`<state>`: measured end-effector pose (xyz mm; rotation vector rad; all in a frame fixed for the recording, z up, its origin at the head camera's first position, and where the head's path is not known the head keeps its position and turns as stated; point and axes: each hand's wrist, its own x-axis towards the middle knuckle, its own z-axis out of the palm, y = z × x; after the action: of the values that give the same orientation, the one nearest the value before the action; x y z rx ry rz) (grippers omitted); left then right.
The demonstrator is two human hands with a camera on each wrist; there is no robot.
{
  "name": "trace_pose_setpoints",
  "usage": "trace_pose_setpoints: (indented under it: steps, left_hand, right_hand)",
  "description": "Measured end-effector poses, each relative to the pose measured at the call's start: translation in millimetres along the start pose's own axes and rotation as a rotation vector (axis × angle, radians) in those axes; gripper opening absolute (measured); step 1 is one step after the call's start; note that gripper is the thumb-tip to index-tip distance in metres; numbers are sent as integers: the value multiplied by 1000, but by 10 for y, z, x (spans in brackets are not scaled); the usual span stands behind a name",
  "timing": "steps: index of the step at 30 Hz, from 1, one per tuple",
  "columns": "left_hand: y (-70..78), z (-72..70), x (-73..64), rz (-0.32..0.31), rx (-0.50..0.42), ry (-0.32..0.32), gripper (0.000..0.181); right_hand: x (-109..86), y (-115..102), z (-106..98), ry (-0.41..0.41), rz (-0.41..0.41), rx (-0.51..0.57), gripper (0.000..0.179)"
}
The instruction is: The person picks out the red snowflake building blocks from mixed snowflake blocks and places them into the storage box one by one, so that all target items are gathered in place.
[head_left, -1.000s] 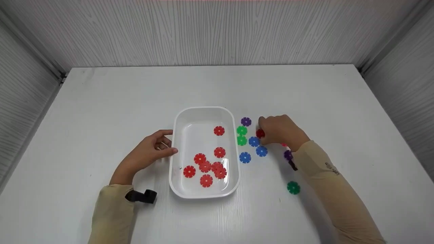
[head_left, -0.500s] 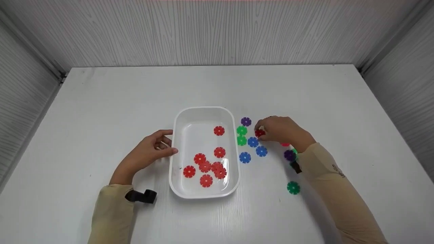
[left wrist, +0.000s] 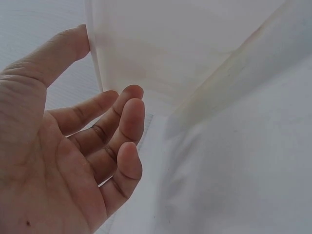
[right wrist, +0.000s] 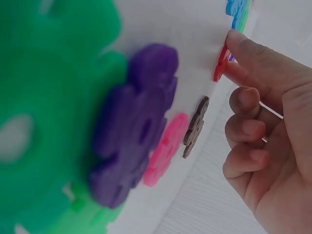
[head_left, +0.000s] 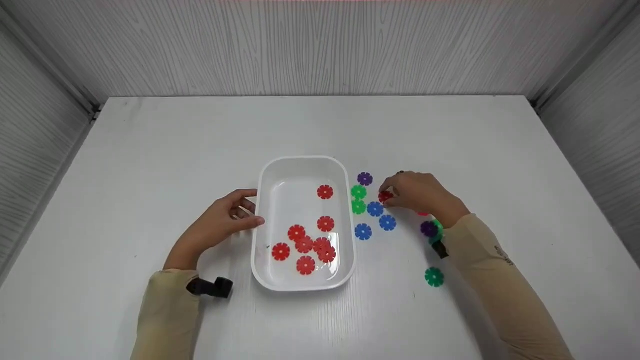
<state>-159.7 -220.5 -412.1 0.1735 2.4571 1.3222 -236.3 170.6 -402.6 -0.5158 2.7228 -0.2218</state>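
Observation:
My left hand (head_left: 215, 225) holds the left rim of a white plastic tray (head_left: 305, 287), thumb over the edge and fingers along the outer wall. In the left wrist view, its fingers (left wrist: 131, 119) curl loosely by that wall. Several red notched building discs (head_left: 281, 252) lie in the tray, mostly toward its near end. To the right of the tray, my right hand (head_left: 420, 192) pinches a dark red disc (right wrist: 222, 63) between thumb and index finger, close over the table. The other fingers of that hand are curled in.
Between tray and right hand lie two green discs (head_left: 358, 192), three blue discs (head_left: 363, 231) and a purple disc (head_left: 365, 179). Under the right forearm are another purple disc (right wrist: 136, 126), a pink disc (right wrist: 165, 148), a brown disc (right wrist: 196, 127) and green ones, one dark green (head_left: 434, 277) nearer.
My right hand has shifted slightly to the right and turned, so more of the dark red disc shows between thumb and index finger. The left hand keeps its place on the tray.

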Motion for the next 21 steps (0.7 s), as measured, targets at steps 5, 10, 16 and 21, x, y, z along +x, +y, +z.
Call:
trace_pose_setpoints:
  steps: [5,10,16,21]
  left_hand:
    - [21,-10,-3,9,4,1,64]
    - [17,-16,-1,17,6,2,64]
    - [7,-5,0,10,7,3,67]
    - [8,2,7,-2,7,6,65]
  right_hand:
    - [-12,-25,-20,-9,-2,-24,40]
    - [11,-24,-17,-45,19,-48,41]
    - [13,25,-15,-53,21,-11,42]
    - [-18,103,-20,-30,14,24,51]
